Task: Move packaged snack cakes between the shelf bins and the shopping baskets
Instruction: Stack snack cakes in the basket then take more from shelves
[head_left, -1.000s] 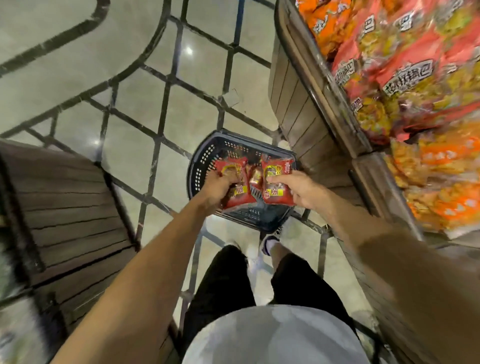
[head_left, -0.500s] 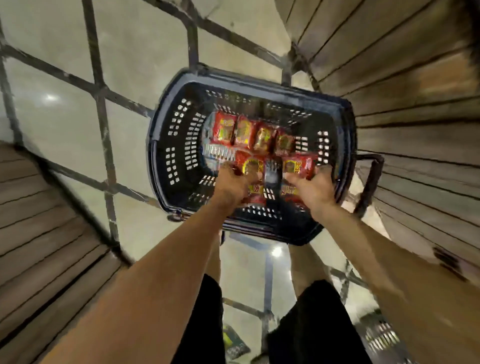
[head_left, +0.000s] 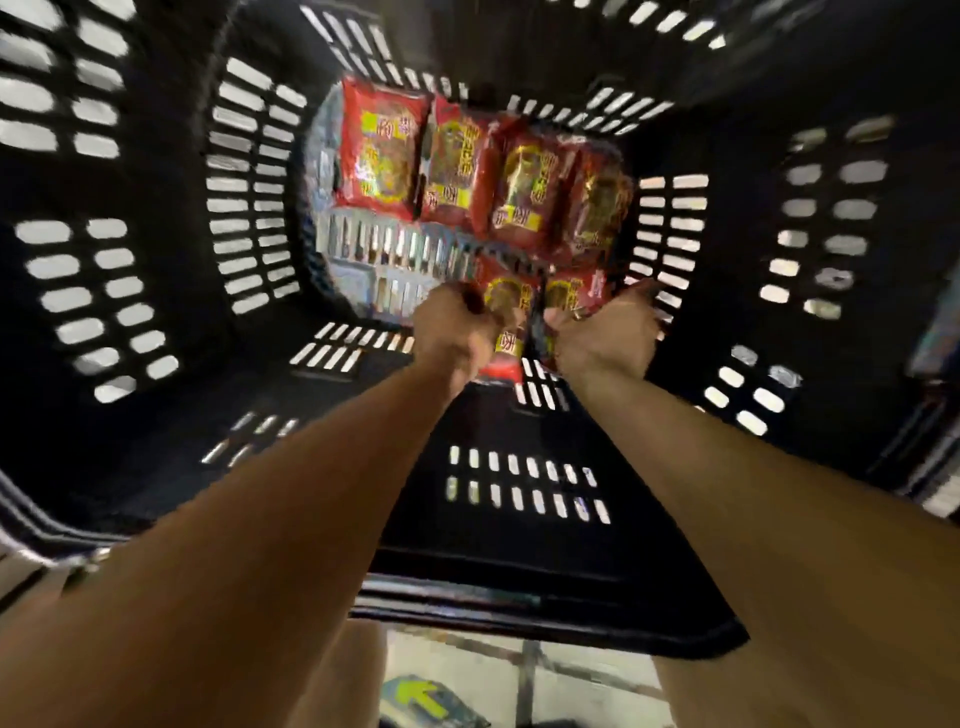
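Note:
A black slotted shopping basket (head_left: 156, 291) fills the view, seen from close above. Along its far floor lies a row of several red snack cake packs (head_left: 483, 171). Both my hands are deep inside, near the bottom. My left hand (head_left: 452, 332) grips a red and yellow snack cake pack (head_left: 506, 312) by its left edge. My right hand (head_left: 605, 338) holds a second red pack (head_left: 576, 291) just to the right, side by side with the first. Both packs sit low, just in front of the row; whether they touch the floor is hidden by my hands.
The basket's near rim (head_left: 519, 608) crosses below my forearms. Pale floor with a dark line and a yellow arrow mark (head_left: 421, 699) shows beneath it. The basket floor to the left of my hands (head_left: 363, 260) is bare.
The view has dropped much closer into the basket. Both hands have carried their packs from above the basket down to its bottom, in front of the row lying there.

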